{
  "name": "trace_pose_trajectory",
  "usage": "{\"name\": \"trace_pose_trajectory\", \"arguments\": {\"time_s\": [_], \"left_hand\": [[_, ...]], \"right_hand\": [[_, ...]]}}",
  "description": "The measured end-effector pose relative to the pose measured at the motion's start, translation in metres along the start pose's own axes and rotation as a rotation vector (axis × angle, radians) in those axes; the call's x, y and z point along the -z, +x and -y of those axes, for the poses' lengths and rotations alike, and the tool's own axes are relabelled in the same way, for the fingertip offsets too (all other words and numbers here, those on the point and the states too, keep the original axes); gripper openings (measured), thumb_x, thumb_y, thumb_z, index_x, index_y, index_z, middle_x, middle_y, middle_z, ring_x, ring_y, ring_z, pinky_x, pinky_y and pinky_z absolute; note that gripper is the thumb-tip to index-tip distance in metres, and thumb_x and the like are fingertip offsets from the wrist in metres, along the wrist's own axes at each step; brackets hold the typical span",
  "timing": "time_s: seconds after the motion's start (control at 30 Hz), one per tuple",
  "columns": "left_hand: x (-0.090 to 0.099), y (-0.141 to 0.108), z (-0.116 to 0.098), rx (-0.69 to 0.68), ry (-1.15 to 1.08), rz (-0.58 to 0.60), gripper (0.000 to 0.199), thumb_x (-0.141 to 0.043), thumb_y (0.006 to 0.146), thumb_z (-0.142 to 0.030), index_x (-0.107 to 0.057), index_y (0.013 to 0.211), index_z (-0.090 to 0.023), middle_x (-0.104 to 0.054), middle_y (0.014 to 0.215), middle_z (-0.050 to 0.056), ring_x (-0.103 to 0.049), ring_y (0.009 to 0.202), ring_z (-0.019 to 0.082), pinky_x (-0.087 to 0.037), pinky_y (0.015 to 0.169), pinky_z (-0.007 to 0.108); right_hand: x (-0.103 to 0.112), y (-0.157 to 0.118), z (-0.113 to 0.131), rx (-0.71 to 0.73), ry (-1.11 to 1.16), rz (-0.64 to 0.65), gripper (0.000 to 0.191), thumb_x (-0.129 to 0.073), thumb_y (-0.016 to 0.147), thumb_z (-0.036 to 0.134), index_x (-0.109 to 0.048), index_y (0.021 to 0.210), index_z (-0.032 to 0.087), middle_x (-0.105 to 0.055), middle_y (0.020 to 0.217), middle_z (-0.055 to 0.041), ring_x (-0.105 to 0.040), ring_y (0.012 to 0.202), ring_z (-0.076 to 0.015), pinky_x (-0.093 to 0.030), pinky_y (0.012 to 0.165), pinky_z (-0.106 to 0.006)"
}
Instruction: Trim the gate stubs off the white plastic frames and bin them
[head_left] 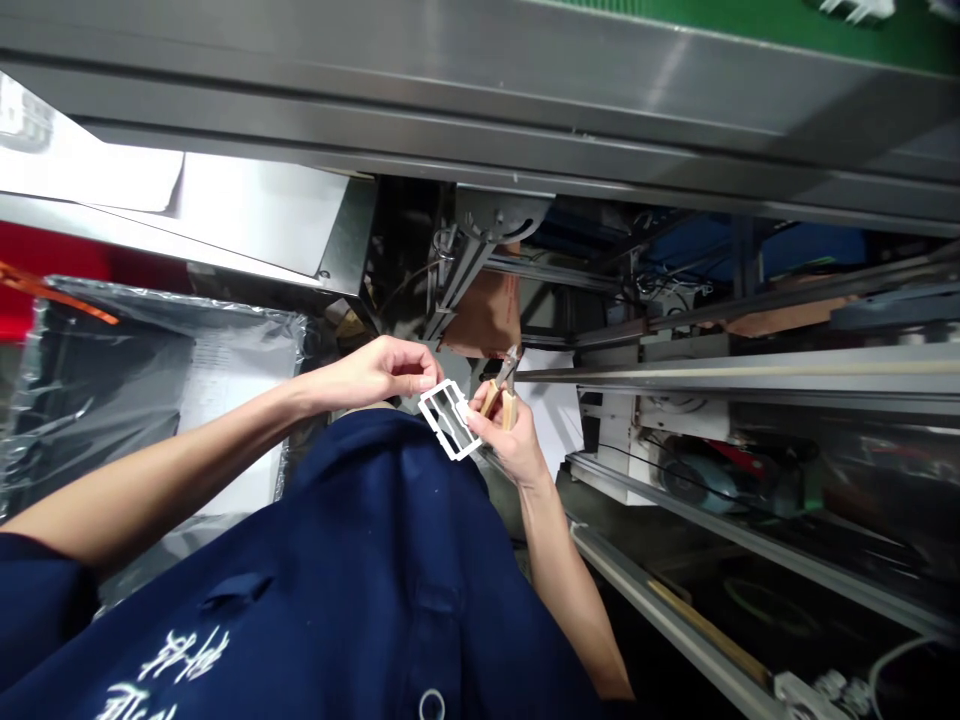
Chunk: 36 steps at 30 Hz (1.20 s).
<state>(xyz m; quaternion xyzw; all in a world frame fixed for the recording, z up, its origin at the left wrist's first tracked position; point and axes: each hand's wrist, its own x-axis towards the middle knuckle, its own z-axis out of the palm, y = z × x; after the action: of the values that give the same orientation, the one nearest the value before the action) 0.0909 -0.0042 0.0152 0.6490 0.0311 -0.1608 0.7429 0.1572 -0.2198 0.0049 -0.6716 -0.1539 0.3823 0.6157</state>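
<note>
A small white plastic frame (429,413) with openings and a crossbar is held tilted in front of my body. My left hand (390,372) has its thumb and forefinger pinched together at the frame's upper left corner. On the other side, the thumb of my right hand (517,445) presses the frame's right edge. That same hand also carries a pair of side cutters (508,400) with yellowish handles, their metal jaws pointing up and away from the frame. The palm and some fingers of my right hand are hidden.
A grey metal conveyor edge (480,110) with a green belt (750,25) crosses the top. At left, a plastic-lined bin (172,310) holds paper sheets, below a white-topped table (255,215). Metal rails (750,370) run along the right, above cables and machinery.
</note>
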Motion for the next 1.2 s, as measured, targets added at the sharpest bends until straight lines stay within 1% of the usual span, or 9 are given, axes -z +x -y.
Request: {"name": "trace_pose_trajectory", "arguments": {"time_s": [0.07,0.1,0.23,0.3,0.43,0.57,0.67,0.87,1.2], "left_hand": [[-0.002,-0.002,-0.001,-0.080,0.044,0.015,0.019,-0.055,0.086,-0.030,-0.058,0.081,-0.012,-0.061,0.101,0.008,-0.055,0.081,0.016,-0.043,0.072,0.026],[-0.003,-0.003,-0.002,-0.106,0.067,0.037,0.018,-0.053,0.087,-0.029,-0.058,0.083,-0.012,-0.061,0.102,0.009,-0.055,0.082,0.016,-0.042,0.073,0.026],[-0.005,-0.010,-0.004,-0.123,0.275,0.131,0.019,-0.048,0.089,-0.028,-0.058,0.085,-0.012,-0.061,0.083,0.005,-0.054,0.074,0.015,-0.039,0.066,0.024],[-0.007,-0.013,-0.004,-0.135,0.396,0.156,0.019,-0.046,0.090,-0.026,-0.058,0.084,-0.012,-0.060,0.079,0.003,-0.052,0.069,0.014,-0.037,0.063,0.023],[-0.009,-0.017,-0.005,-0.162,0.519,0.152,0.015,-0.042,0.090,-0.019,-0.055,0.084,-0.014,-0.057,0.075,0.002,-0.050,0.064,0.013,-0.034,0.059,0.023],[-0.011,-0.014,-0.008,-0.145,0.540,0.170,0.012,-0.042,0.088,-0.014,-0.052,0.081,-0.015,-0.054,0.070,0.000,-0.046,0.060,0.011,-0.032,0.056,0.022],[-0.013,-0.011,-0.011,-0.141,0.553,0.195,0.013,-0.041,0.087,-0.011,-0.048,0.077,-0.016,-0.051,0.067,-0.002,-0.044,0.059,0.010,-0.031,0.056,0.022],[-0.015,-0.009,-0.013,-0.143,0.573,0.195,0.013,-0.042,0.085,-0.008,-0.045,0.076,-0.017,-0.049,0.067,-0.003,-0.043,0.058,0.010,-0.029,0.055,0.023],[-0.017,-0.008,-0.016,-0.155,0.567,0.192,0.013,-0.042,0.087,-0.011,-0.044,0.075,-0.017,-0.048,0.065,-0.003,-0.042,0.056,0.010,-0.030,0.054,0.023]], "right_hand": [[-0.005,-0.001,-0.005,0.011,-0.047,0.039,0.020,-0.064,0.074,0.031,-0.051,0.084,0.020,-0.048,0.075,0.0028,-0.046,0.064,-0.0095,-0.042,0.062,-0.023],[-0.008,-0.001,-0.009,0.013,-0.056,0.057,0.019,-0.064,0.075,0.032,-0.051,0.083,0.020,-0.047,0.074,0.0030,-0.046,0.064,-0.0096,-0.042,0.063,-0.023],[-0.020,-0.006,-0.026,-0.031,-0.053,0.113,0.021,-0.062,0.076,0.035,-0.050,0.085,0.020,-0.050,0.074,0.0024,-0.049,0.066,-0.0112,-0.043,0.066,-0.025],[-0.022,-0.011,-0.026,-0.051,-0.115,0.141,0.021,-0.060,0.077,0.036,-0.051,0.089,0.020,-0.054,0.078,0.0012,-0.053,0.071,-0.0125,-0.044,0.070,-0.025],[-0.009,-0.024,-0.001,-0.049,-0.398,0.151,0.022,-0.055,0.082,0.032,-0.051,0.101,0.021,-0.059,0.092,-0.0011,-0.057,0.081,-0.0139,-0.044,0.077,-0.026],[0.012,-0.032,0.038,0.007,-0.846,0.153,0.026,-0.052,0.081,0.023,-0.051,0.107,0.023,-0.059,0.099,-0.0018,-0.054,0.090,-0.0165,-0.041,0.083,-0.030],[0.020,-0.035,0.059,0.043,-1.104,0.198,0.029,-0.053,0.078,0.020,-0.052,0.107,0.024,-0.059,0.102,-0.0026,-0.053,0.095,-0.0192,-0.039,0.084,-0.032],[0.018,-0.034,0.076,0.023,-1.298,0.299,0.032,-0.052,0.077,0.020,-0.053,0.109,0.023,-0.060,0.100,-0.0031,-0.053,0.093,-0.0202,-0.037,0.082,-0.032],[0.011,-0.030,0.095,0.028,-1.527,0.396,0.028,-0.046,0.082,0.023,-0.053,0.109,0.020,-0.059,0.097,-0.0068,-0.052,0.091,-0.0220,-0.034,0.080,-0.033]]}}
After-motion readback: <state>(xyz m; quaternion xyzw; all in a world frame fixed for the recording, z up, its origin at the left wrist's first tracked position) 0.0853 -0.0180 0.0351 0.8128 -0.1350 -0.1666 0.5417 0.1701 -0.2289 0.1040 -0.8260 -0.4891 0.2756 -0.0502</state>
